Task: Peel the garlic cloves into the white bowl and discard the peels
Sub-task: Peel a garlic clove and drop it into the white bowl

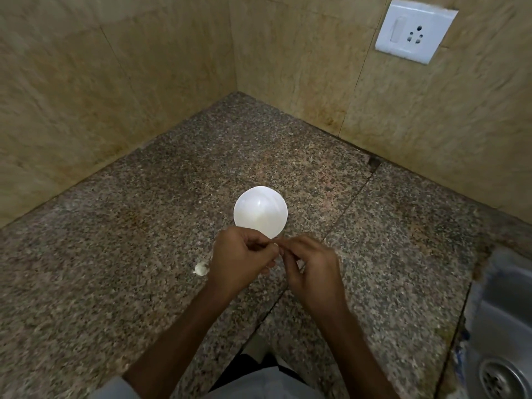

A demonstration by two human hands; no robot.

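The white bowl (260, 211) sits on the speckled granite counter (144, 283), just beyond my hands. Both hands meet right in front of its near rim. My left hand (241, 256) has its fingers curled and pinches a small garlic clove (275, 245), of which only a pale tip shows. My right hand (312, 270) pinches the same clove from the other side. A white piece of garlic (201, 268) lies on the counter to the left of my left hand. The bowl's inside is too bright to tell what it holds.
Tiled walls meet in a corner behind the bowl. A white switch and socket plate (416, 30) is on the right wall. A steel sink (501, 341) with a drain lies at the lower right, past the counter's edge.
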